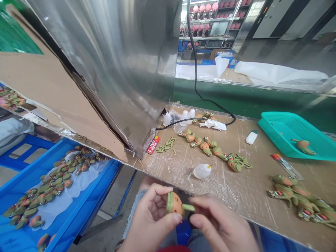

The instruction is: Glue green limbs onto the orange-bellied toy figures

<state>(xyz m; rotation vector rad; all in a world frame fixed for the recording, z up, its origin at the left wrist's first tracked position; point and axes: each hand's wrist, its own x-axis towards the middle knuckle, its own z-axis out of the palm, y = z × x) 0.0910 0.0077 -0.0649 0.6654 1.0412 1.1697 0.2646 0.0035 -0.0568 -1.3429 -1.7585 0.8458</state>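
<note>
My left hand (157,217) grips a small orange and green figurine (175,203) between thumb and fingers, just off the table's front edge. A thin green arm-like piece (188,208) sticks out from the figurine's right side. Around the free end of that piece, the thumb and forefinger of my right hand (220,222) are closed; the other fingers are curled behind. On the table beyond my hands lies a white squeeze bottle (202,171) with a yellow tip. Behind it are similar figurines (206,147) in a row and small loose green pieces (166,145).
At left, a blue bin (99,190) holds many figurine parts. A metal panel (118,70) rises at the table's left. A teal basket (286,140) stands at right, near more figurines (301,197). A black cable (199,94) crosses the back, beside small bottles (183,117).
</note>
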